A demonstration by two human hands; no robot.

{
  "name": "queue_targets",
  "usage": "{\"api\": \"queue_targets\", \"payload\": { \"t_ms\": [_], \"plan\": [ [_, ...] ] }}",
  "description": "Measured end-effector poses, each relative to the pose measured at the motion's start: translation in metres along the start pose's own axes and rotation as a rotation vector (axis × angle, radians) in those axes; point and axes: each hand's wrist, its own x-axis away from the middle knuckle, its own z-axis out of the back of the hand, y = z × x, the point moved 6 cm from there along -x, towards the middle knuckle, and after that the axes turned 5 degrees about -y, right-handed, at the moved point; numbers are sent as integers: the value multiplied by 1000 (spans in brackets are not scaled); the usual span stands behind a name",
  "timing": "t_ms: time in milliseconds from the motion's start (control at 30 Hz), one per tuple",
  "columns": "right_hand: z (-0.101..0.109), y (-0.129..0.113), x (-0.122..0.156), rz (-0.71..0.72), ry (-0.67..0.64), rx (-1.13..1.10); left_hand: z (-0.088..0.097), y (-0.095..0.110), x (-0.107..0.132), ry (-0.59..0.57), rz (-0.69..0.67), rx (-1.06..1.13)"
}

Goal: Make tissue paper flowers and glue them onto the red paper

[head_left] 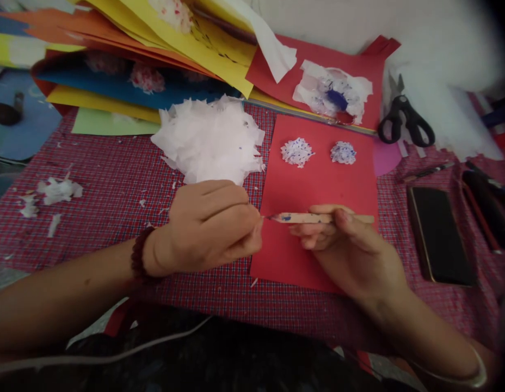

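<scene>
My right hand (358,256) holds a wooden pencil (303,218) level over a red paper sheet (318,190), its point facing left. The pencil's pale wood has blue stains. My left hand (207,228) is closed in a fist at the pencil's tip; whatever its fingers pinch is hidden. Two white paper rosettes with blue specks, a left one (297,152) and a right one (343,153), sit on the upper part of the red sheet. Just beyond my left hand lies a heap of white paper pieces (211,136).
At the back left, coloured papers (154,103) are stacked. Crumpled white paper with a blue smear (338,98) lies on another red sheet. Black scissors (405,117) and a phone (440,234) are on the right. Paper scraps (59,190) dot the checked cloth (114,163).
</scene>
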Motion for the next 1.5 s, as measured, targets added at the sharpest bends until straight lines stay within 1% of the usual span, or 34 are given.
{"api": "queue_targets", "payload": {
  "t_ms": [67, 133, 167, 233, 300, 333, 400, 467, 633, 800, 867, 1033, 1100, 1200, 1300, 1400, 1467, 1500],
  "plan": [
    [13, -5, -1, 29, 62, 17, 6, -15, 1, 63, 174, -8],
    [23, -10, -1, 71, 109, 47, 6, -32, 5, 116, 401, 46],
    [26, -13, -1, 90, 119, 65, 1, -40, 8, 130, 501, 137],
    [26, -15, -1, 115, 117, 95, -18, -53, 15, 98, 699, 459],
    [22, -16, 0, 131, 99, 104, -40, -56, 21, 21, 817, 783],
    [20, -15, 0, 136, 92, 106, -49, -55, 23, -25, 848, 880],
    [17, -14, 0, 144, 85, 113, -59, -52, 25, -95, 890, 988],
    [16, -13, 0, 149, 81, 112, -63, -49, 27, -147, 932, 1033],
    [17, -12, 0, 144, 78, 97, -65, -44, 27, -245, 954, 1041],
    [16, -11, 0, 140, 82, 98, -63, -39, 24, -352, 885, 975],
    [15, -10, 0, 136, 75, 93, -64, -37, 25, -392, 876, 991],
    [12, -9, 1, 130, 32, 95, -69, -33, 29, -447, 893, 1081],
    [11, -8, 2, 122, 14, 120, -69, -32, 29, -454, 911, 1095],
    [11, -8, 6, 122, -10, 166, -67, -33, 28, -452, 926, 1051],
    [10, -7, 8, 125, -38, 212, -66, -32, 25, -454, 895, 991],
    [10, -7, 8, 135, -41, 224, -65, -31, 22, -434, 831, 913],
    [10, -7, 7, 136, -27, 209, -60, -31, 20, -388, 745, 761],
    [10, -6, 6, 131, -17, 198, -56, -30, 18, -356, 662, 648]
  ]
}}
